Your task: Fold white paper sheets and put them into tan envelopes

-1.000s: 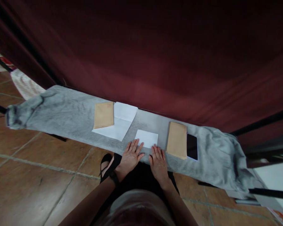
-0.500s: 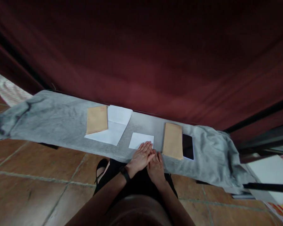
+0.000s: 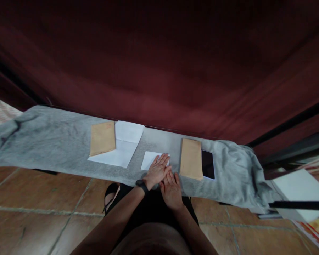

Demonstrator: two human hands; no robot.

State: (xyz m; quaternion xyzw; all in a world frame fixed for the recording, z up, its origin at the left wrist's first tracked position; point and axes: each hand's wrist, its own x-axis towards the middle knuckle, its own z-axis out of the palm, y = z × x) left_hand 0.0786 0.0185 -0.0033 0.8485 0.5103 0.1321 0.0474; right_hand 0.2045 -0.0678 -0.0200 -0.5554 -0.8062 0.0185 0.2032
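Observation:
My left hand (image 3: 158,169), with a dark band on its wrist, lies flat over the right part of a small folded white sheet of paper (image 3: 148,160). Its fingers are stretched out and point toward the sheet's far right corner. Close beside it, palm down at the near edge of the grey cloth, is my right hand (image 3: 172,190); its fingers are extended and its fingertips reach the left hand near the paper's right side. Whether they touch the paper is hidden.
Brown envelopes (image 3: 103,138) lie partly over a larger creased white sheet (image 3: 123,154) on the left. To the right are a stack of brown envelopes (image 3: 191,159) and a phone (image 3: 207,164). Grey cloth (image 3: 61,141) covers the narrow surface; a dark red curtain (image 3: 159,88) hangs behind.
My left hand has slid away from me along the right side of the folded paper. The fingers of my right hand have spread slightly. The whole view has shifted a little.

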